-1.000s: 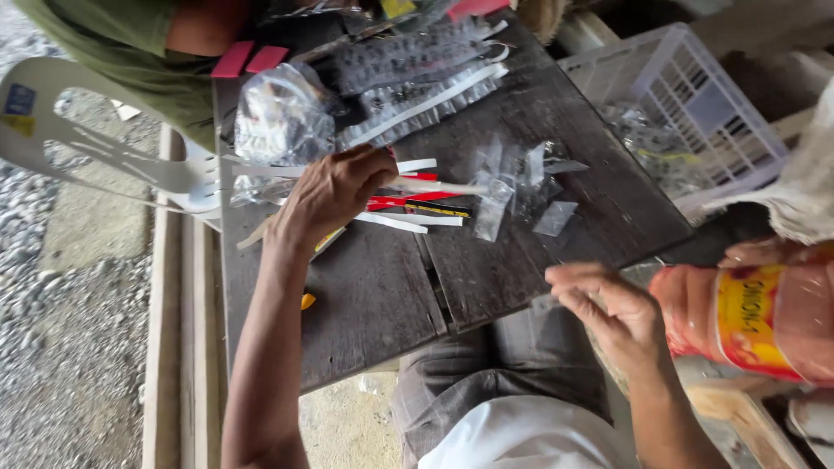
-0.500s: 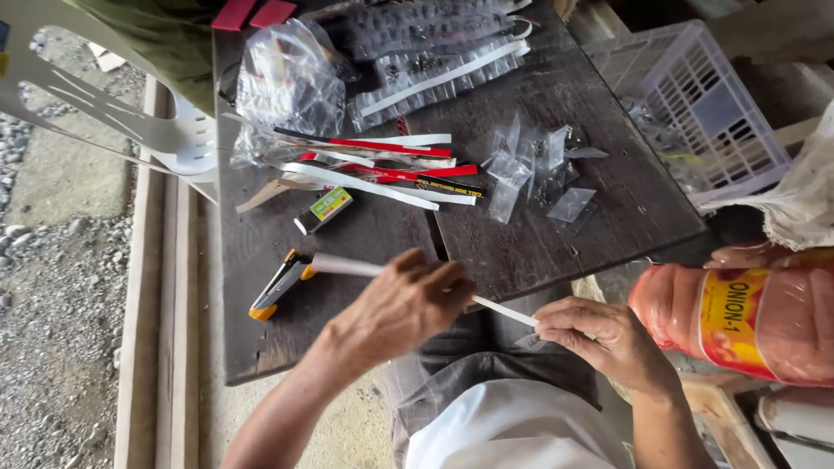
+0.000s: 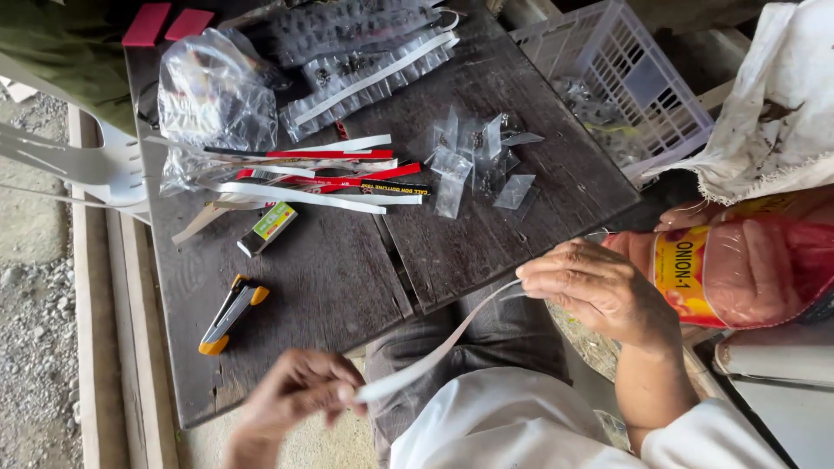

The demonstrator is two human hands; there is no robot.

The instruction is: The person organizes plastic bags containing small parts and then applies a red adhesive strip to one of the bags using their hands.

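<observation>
White strip between both hands' fingers

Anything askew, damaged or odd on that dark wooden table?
The tabletop has a wide gap between its boards at the near edge. Small clear bags lie in a loose heap. Otherwise just clutter; both hands hold a white strip.

The left hand is bare, with no glove, ring or watch, and the forearm behind it is uncovered. The right hand is bare too, creased over the knuckles, its forearm bare as far as a white short sleeve at five o'clock. A white shirt covers the torso at six o'clock, above grey trousers over the lap.
</observation>
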